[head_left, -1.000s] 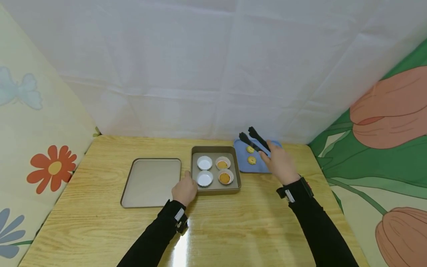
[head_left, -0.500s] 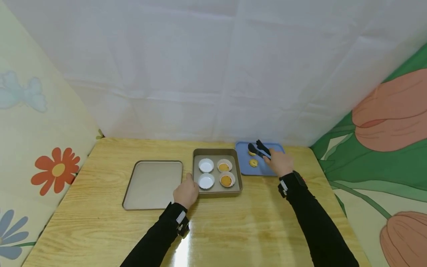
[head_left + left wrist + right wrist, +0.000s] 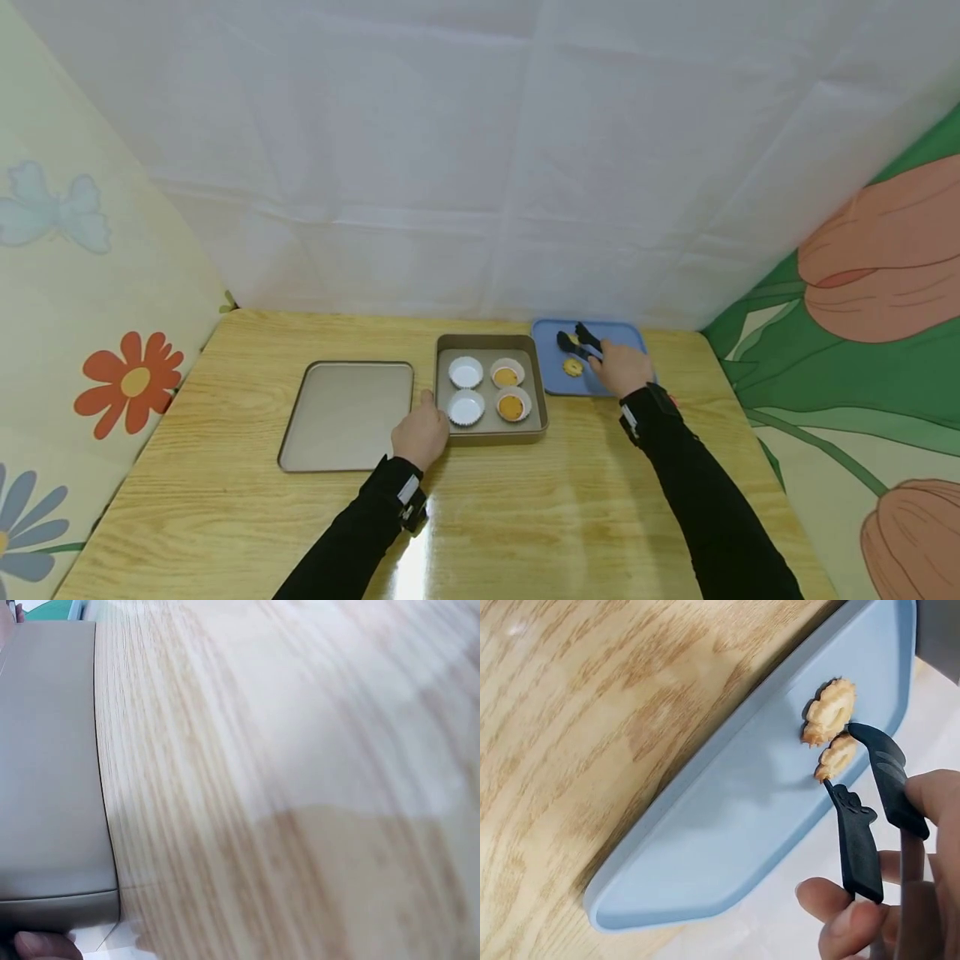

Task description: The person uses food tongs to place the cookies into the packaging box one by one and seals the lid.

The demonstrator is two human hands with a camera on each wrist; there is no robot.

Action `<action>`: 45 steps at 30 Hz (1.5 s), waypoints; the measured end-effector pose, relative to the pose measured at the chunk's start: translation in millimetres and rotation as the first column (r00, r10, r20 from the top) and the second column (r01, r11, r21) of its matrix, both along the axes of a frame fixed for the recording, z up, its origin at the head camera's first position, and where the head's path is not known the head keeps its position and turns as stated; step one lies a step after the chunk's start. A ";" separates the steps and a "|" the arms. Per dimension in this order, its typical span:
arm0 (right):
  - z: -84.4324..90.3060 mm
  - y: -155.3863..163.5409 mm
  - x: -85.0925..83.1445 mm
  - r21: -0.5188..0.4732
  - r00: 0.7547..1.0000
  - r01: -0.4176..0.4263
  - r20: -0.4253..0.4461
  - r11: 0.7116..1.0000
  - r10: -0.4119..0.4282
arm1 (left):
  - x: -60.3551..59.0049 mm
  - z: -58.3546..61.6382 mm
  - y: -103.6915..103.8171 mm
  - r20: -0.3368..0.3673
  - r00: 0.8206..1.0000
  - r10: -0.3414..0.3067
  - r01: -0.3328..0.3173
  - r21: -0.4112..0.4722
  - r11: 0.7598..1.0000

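Observation:
My right hand (image 3: pixel 627 369) grips a pair of black-tipped tongs (image 3: pixel 861 847) over the blue tray (image 3: pixel 697 817). In the right wrist view the tong tips stand apart, one on each side of the farther cookie (image 3: pixel 835 756). A second ring-shaped cookie (image 3: pixel 573 367) lies nearer on the same tray. My left hand (image 3: pixel 420 431) holds the front left corner of a square baking pan (image 3: pixel 491 437); a fingertip (image 3: pixel 46 945) shows below that corner in the left wrist view. Inside the pan, the left two paper cups (image 3: pixel 466 407) are empty, and the right two each hold a cookie (image 3: pixel 511 407).
To the left of the pan lies a flat, shallow metal tray (image 3: pixel 348 417) on the wooden table (image 3: pixel 510 525). A white cloth (image 3: pixel 420 167) hangs behind the table, and printed panels (image 3: pixel 892 400) stand at both sides.
My right hand has lowered the tongs from above the blue tray down to the farther cookie. The left hand stays at the pan's corner.

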State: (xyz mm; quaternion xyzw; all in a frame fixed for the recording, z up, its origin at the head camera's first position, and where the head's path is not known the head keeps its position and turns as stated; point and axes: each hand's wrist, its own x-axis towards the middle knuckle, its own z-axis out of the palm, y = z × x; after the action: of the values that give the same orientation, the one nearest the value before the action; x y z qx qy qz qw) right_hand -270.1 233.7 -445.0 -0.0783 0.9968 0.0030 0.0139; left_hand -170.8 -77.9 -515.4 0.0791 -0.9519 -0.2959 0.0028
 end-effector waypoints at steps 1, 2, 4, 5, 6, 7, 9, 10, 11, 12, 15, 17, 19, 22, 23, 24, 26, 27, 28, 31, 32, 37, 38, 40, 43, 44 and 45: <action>-0.8 0.2 -0.6 0.007 1.000 0.001 0.001 1.000 -0.001 | 0.1 0.1 0.1 0.004 1.000 -0.001 0.001 0.000 1.000; -1.6 0.8 -1.4 0.014 1.000 0.002 0.002 1.000 -0.002 | 0.3 0.2 0.2 0.008 1.000 -0.002 0.002 -0.001 1.000; -2.8 1.5 -3.0 0.027 1.000 0.007 0.005 1.000 -0.007 | 0.2 -0.1 0.3 0.016 1.000 -0.005 0.005 0.000 1.000; -2.7 1.5 -3.6 0.032 1.000 0.015 0.011 0.999 -0.015 | 0.2 0.1 0.4 0.021 1.000 -0.006 0.006 0.000 1.000; -2.5 1.8 -4.3 0.033 1.000 0.020 0.019 0.999 -0.021 | 0.2 0.2 0.6 0.027 1.000 -0.006 0.006 0.000 1.000; -2.3 2.0 -4.9 0.035 0.999 0.026 0.025 0.999 -0.027 | 0.1 0.4 0.7 0.032 0.999 -0.007 0.007 -0.001 1.000; -1.8 2.3 -6.2 0.032 0.998 0.038 0.041 0.999 -0.039 | 0.0 0.5 0.7 0.033 0.999 -0.007 0.007 -0.002 1.000; -1.2 2.5 -6.9 0.029 0.998 0.043 0.054 0.999 -0.045 | 0.0 0.6 0.7 0.031 0.999 -0.007 0.008 -0.004 1.000; -0.8 2.9 -7.7 0.029 0.997 0.043 0.063 0.999 -0.045 | 0.0 0.7 0.7 0.032 0.999 -0.008 0.008 -0.003 1.000; -0.6 3.5 -8.6 0.024 0.997 0.039 0.067 0.999 -0.041 | -0.1 0.6 0.5 0.030 1.000 -0.008 0.008 -0.004 1.000; 1.0 4.7 -11.1 -0.004 0.997 0.012 0.073 1.000 -0.012 | -0.6 -0.3 0.1 0.026 1.000 -0.008 0.008 -0.008 1.000; 2.3 5.5 -12.2 -0.023 0.998 -0.013 0.064 1.000 0.014 | -0.8 -0.5 -0.2 0.025 1.000 -0.005 0.005 -0.005 1.000; 3.1 6.2 -12.8 -0.038 0.998 -0.034 0.055 0.999 0.036 | -0.9 -1.2 -0.3 0.029 1.000 -0.003 0.003 -0.005 1.000; 3.4 7.4 -13.3 -0.044 0.997 -0.055 0.047 0.998 0.057 | -1.0 -2.4 -0.1 0.029 1.000 0.001 -0.001 -0.001 1.000; 3.5 7.6 -13.2 -0.048 0.997 -0.060 0.044 0.997 0.062 | -1.2 -3.0 0.0 0.030 1.000 0.001 -0.001 -0.001 1.000; 3.4 7.9 -13.2 -0.049 0.997 -0.062 0.039 0.997 0.064 | -1.2 -3.4 0.1 0.029 1.000 0.001 -0.001 -0.003 1.000; 3.2 8.6 -13.2 -0.057 0.997 -0.071 0.028 0.996 0.072 | -1.2 -3.4 0.2 0.025 1.000 0.001 -0.001 -0.004 1.000; 3.2 9.0 -13.1 -0.064 0.997 -0.075 0.021 0.995 0.077 | -1.4 -3.2 0.0 0.022 1.000 -0.001 0.001 -0.004 1.000; 3.3 9.4 -13.0 -0.070 0.997 -0.080 0.016 0.994 0.081 | -1.3 -2.6 0.0 0.021 1.000 0.000 0.001 -0.005 1.000; 4.2 11.7 -12.3 -0.089 0.996 -0.084 0.008 0.992 0.085 | -0.7 -0.1 -0.4 0.023 1.000 -0.004 0.004 -0.007 1.000; 4.8 12.8 -11.9 -0.099 0.996 -0.085 0.009 0.991 0.087 | -0.5 0.7 -0.3 0.026 1.000 -0.006 0.006 -0.005 1.000; 9.2 16.9 -9.3 -0.132 0.995 -0.095 -0.003 0.987 0.096 | -0.3 2.9 -0.7 0.027 1.000 -0.009 0.009 -0.001 1.000; 10.2 17.5 -8.6 -0.135 0.995 -0.099 -0.011 0.986 0.099 | -0.2 3.3 -0.8 0.025 1.000 -0.009 0.009 0.001 1.000; 12.4 18.4 -7.1 -0.134 0.995 -0.103 -0.025 0.986 0.100 | -0.2 3.5 -1.0 0.020 1.000 -0.011 0.011 0.005 1.000; 16.9 18.3 -3.6 -0.145 0.994 -0.106 -0.046 0.984 0.101 | 0.6 2.8 -1.0 0.024 1.000 -0.018 0.018 0.013 1.000; 18.7 17.5 -2.3 -0.154 0.993 -0.109 -0.054 0.982 0.101 | 0.7 2.4 -1.0 0.023 1.000 -0.020 0.020 0.014 1.000; 21.0 16.0 -0.5 -0.159 0.992 -0.115 -0.065 0.980 0.106 | 0.8 1.8 -1.0 0.021 1.000 -0.021 0.021 0.015 1.000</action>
State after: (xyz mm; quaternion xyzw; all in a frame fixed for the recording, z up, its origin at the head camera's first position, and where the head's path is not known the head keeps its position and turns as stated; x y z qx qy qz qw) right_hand -270.6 249.7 -424.0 -0.1345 0.9878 -0.0754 -0.0207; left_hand -170.0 -78.9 -513.7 0.0721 -0.9505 -0.3022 -0.0112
